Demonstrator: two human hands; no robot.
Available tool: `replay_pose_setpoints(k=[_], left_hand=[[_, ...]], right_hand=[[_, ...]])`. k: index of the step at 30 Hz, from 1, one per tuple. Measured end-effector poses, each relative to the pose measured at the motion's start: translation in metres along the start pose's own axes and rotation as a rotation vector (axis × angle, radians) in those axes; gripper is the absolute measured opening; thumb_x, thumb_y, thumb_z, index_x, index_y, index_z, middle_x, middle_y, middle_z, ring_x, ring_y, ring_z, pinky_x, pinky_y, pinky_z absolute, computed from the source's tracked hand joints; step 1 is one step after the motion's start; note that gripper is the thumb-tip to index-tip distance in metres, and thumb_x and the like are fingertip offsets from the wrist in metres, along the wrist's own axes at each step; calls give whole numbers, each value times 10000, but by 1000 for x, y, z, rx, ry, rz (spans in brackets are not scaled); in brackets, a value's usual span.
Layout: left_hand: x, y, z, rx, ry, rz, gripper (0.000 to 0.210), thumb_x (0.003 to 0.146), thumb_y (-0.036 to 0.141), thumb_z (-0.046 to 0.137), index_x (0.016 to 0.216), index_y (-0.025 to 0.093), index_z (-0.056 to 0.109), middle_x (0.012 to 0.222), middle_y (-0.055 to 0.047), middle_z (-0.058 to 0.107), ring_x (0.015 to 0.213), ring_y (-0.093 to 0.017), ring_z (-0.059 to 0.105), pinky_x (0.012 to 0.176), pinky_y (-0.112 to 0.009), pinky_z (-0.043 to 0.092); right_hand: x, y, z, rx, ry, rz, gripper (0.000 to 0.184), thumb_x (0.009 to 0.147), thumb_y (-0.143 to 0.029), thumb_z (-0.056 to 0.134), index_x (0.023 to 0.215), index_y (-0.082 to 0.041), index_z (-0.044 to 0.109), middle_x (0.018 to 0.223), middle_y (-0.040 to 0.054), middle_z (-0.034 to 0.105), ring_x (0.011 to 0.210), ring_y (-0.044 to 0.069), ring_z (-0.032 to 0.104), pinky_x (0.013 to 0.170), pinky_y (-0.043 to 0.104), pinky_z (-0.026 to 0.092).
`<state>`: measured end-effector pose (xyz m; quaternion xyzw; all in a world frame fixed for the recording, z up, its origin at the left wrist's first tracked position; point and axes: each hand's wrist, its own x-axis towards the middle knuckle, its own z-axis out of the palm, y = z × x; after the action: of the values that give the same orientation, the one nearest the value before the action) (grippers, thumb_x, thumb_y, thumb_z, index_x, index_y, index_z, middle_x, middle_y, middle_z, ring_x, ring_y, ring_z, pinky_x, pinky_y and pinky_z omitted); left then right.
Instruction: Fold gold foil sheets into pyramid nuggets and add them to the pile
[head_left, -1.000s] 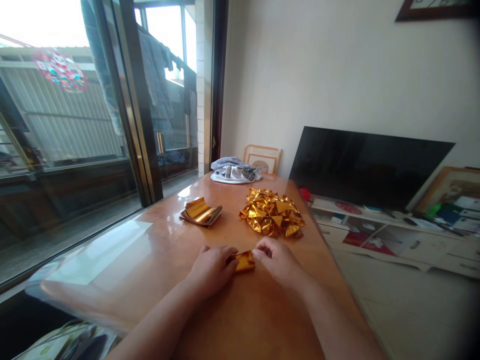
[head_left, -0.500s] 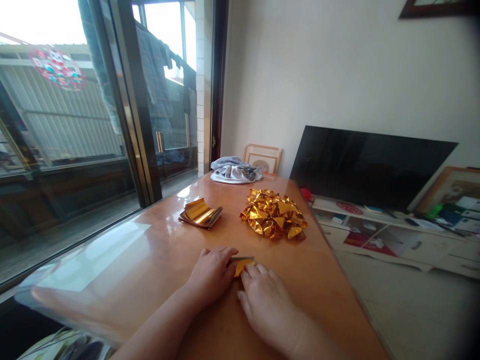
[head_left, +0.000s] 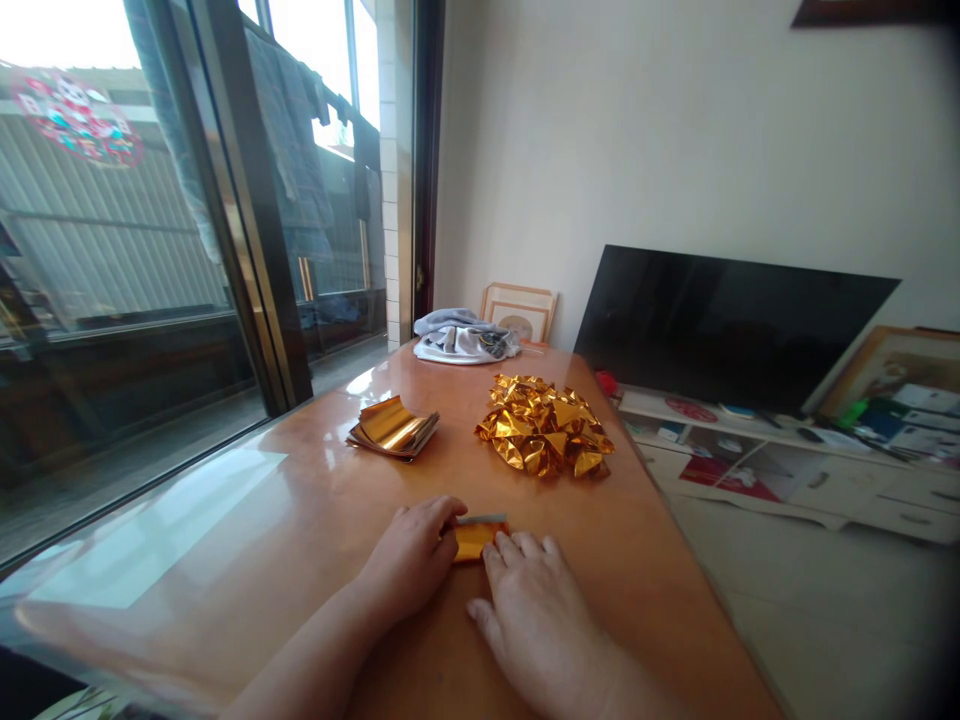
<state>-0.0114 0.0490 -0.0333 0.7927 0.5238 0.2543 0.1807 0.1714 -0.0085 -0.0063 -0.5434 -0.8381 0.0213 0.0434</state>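
Observation:
A folded sheet of gold foil paper (head_left: 474,541) lies on the table (head_left: 420,640) in front of me, a pale strip showing along its far edge. My left hand (head_left: 416,545) is closed on the left end of the sheet, fingers curled and thumb against it. Fingers of my right hand (head_left: 536,590) lie flat over the sheet's right end, with the thumb spread apart on the tabletop. Beyond my left hand is a stack of gold foil sheets (head_left: 396,428), the top one curling upward. To its right sits a pile of folded gold foil pieces (head_left: 544,428).
Bundled grey and white cloth (head_left: 465,338) rests at the table's far end, with framed pictures (head_left: 517,308) behind. A large television (head_left: 727,325) stands on a low white cabinet (head_left: 847,485) to the right. Sliding glass doors (head_left: 247,230) run along the left.
My left hand has shifted slightly left, and my right hand's fingers have moved along the sheet's right end. More of the gold surface now shows between my hands. The view has turned slightly.

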Motion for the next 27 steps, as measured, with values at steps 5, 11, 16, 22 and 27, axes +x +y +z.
replay_pose_setpoints(k=[5, 11, 16, 22, 27], left_hand=[[0, 1, 1, -1, -17, 17, 304, 817, 118, 503, 1068, 239, 623, 1007, -28, 712, 961, -222, 658, 787, -298, 435], [1, 1, 3, 26, -17, 14, 315, 805, 104, 502, 1067, 240, 613, 997, -25, 710, 941, -218, 654, 780, -297, 423], [1, 3, 3, 72, -31, 4, 334, 813, 109, 501, 1100, 245, 606, 1031, -28, 706, 960, -221, 646, 816, -313, 419], [0, 7, 3, 92, -22, 2, 264, 825, 127, 499, 1041, 243, 598, 1005, -15, 691, 952, -204, 628, 820, -311, 413], [0, 7, 1, 102, -25, -2, 211, 796, 115, 499, 948, 233, 587, 1002, -15, 673, 926, -198, 619, 819, -315, 406]], right_hand=[[3, 2, -3, 39, -8, -8, 491, 924, -424, 581, 1326, -149, 645, 1334, 214, 629, 1247, 387, 519, 1040, 553, 360], [3, 2, -3, 57, 18, -18, 490, 916, -383, 611, 1337, -134, 628, 1337, 209, 626, 1273, 372, 506, 1075, 536, 348], [4, -2, 0, 93, 52, -29, 552, 914, -384, 622, 1401, -128, 574, 1410, 200, 575, 1305, 368, 489, 1108, 524, 336], [3, -5, 9, 147, 37, -46, 556, 935, -416, 602, 1404, -118, 573, 1395, 196, 591, 1310, 355, 499, 1148, 515, 305], [3, -3, 16, 149, 36, -35, 538, 945, -451, 579, 1373, -125, 598, 1381, 190, 602, 1300, 354, 510, 1161, 512, 287]])
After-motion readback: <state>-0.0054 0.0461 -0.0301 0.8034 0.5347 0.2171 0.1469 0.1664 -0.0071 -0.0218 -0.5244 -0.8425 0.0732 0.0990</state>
